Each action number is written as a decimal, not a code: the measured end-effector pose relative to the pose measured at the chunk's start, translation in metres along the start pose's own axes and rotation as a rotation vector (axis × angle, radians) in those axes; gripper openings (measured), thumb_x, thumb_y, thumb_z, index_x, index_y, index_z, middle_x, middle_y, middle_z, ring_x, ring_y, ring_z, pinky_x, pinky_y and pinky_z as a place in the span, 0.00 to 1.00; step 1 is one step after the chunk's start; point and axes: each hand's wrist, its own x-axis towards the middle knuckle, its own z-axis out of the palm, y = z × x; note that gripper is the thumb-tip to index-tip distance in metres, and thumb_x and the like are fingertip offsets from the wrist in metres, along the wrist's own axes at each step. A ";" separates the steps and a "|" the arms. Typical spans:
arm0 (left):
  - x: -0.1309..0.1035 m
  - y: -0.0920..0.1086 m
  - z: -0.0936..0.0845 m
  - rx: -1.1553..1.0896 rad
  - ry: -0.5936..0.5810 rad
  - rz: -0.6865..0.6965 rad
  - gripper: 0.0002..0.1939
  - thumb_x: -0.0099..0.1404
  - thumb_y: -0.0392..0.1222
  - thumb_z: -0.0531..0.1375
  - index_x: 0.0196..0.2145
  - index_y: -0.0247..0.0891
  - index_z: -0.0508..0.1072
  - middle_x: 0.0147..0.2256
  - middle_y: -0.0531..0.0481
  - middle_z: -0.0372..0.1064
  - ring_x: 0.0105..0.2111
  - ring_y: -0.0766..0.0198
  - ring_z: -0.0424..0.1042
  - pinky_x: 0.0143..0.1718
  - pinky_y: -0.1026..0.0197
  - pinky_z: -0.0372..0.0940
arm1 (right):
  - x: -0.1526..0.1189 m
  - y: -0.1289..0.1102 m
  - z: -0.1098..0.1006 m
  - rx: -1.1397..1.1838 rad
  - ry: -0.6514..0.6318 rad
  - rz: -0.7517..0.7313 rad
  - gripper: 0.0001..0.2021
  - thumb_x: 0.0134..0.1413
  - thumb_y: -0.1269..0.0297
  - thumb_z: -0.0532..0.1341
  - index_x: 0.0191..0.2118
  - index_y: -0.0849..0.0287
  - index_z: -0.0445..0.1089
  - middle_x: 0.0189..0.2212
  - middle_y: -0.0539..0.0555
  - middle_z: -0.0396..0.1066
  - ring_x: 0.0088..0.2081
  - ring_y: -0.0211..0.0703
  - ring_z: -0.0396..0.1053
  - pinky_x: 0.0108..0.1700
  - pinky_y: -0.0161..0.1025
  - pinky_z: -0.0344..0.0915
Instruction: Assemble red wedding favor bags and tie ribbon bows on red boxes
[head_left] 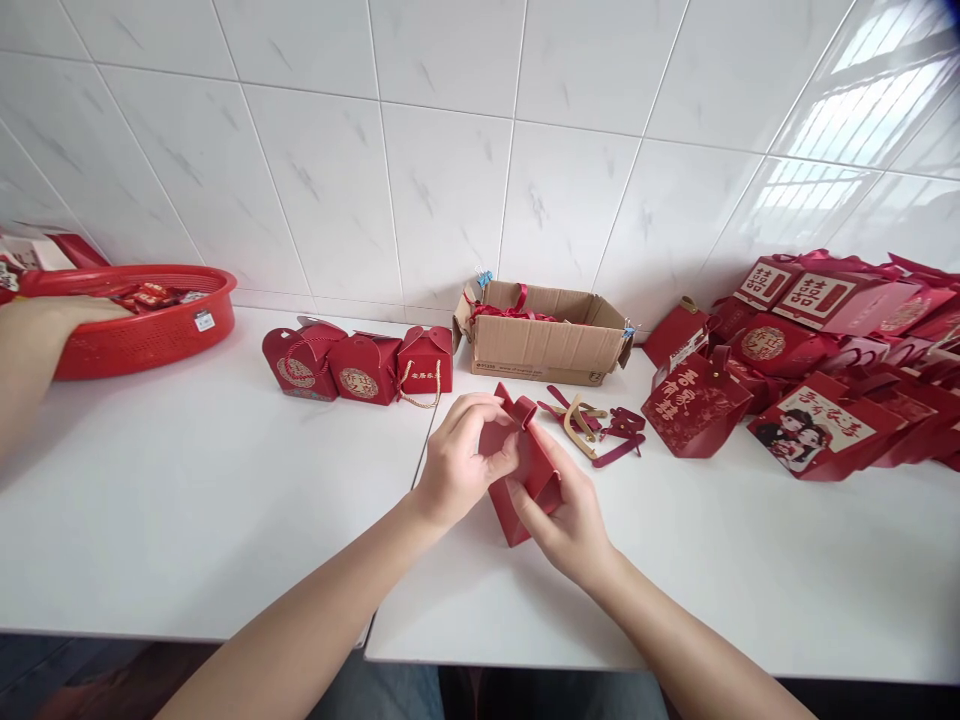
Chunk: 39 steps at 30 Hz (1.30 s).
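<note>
A red gift box stands tilted in front of me, with a red strap looped at its top. My left hand grips the box's upper left edge beside the strap, its fingers curled and thumb bent inward. Around the lower right side is my right hand, thumb on the near face and fingers behind. Just beyond lie loose red and gold straps. Part of the box's top is hidden by my fingers.
An open cardboard box with red ribbons stands by the wall. Three small red boxes are left of it. Many finished red gift boxes pile up at right. Another person's arm reaches into a red plastic basket.
</note>
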 end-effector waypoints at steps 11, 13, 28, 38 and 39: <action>0.000 0.000 0.000 -0.002 0.003 -0.003 0.08 0.60 0.33 0.61 0.37 0.38 0.69 0.36 0.47 0.71 0.40 0.62 0.71 0.40 0.58 0.70 | -0.001 0.000 0.000 -0.002 -0.005 0.016 0.32 0.57 0.72 0.56 0.66 0.50 0.49 0.59 0.57 0.62 0.57 0.52 0.65 0.54 0.53 0.69; 0.000 0.000 0.001 -0.004 0.004 0.001 0.08 0.60 0.32 0.61 0.37 0.38 0.68 0.36 0.47 0.71 0.40 0.62 0.71 0.40 0.59 0.70 | -0.001 0.000 0.000 0.004 -0.010 0.018 0.31 0.57 0.72 0.56 0.66 0.50 0.49 0.59 0.57 0.61 0.57 0.51 0.64 0.55 0.53 0.69; -0.001 0.000 0.002 -0.010 0.032 0.015 0.08 0.59 0.30 0.60 0.35 0.38 0.68 0.35 0.48 0.71 0.40 0.61 0.72 0.40 0.57 0.70 | 0.000 0.001 0.001 -0.021 0.015 0.001 0.30 0.57 0.71 0.57 0.64 0.51 0.52 0.57 0.59 0.64 0.56 0.51 0.66 0.53 0.51 0.70; -0.002 -0.003 0.000 0.015 0.010 0.004 0.07 0.58 0.29 0.60 0.33 0.38 0.67 0.33 0.49 0.70 0.41 0.60 0.72 0.38 0.59 0.70 | 0.001 0.001 0.000 -0.009 0.049 -0.028 0.31 0.57 0.72 0.57 0.64 0.49 0.51 0.57 0.57 0.64 0.54 0.48 0.68 0.52 0.48 0.70; -0.002 -0.002 0.000 0.022 0.002 0.005 0.07 0.58 0.30 0.60 0.34 0.38 0.67 0.34 0.48 0.70 0.41 0.60 0.72 0.38 0.59 0.70 | 0.000 0.001 0.000 -0.011 0.049 -0.026 0.31 0.57 0.72 0.57 0.64 0.49 0.51 0.57 0.57 0.64 0.54 0.48 0.68 0.52 0.48 0.70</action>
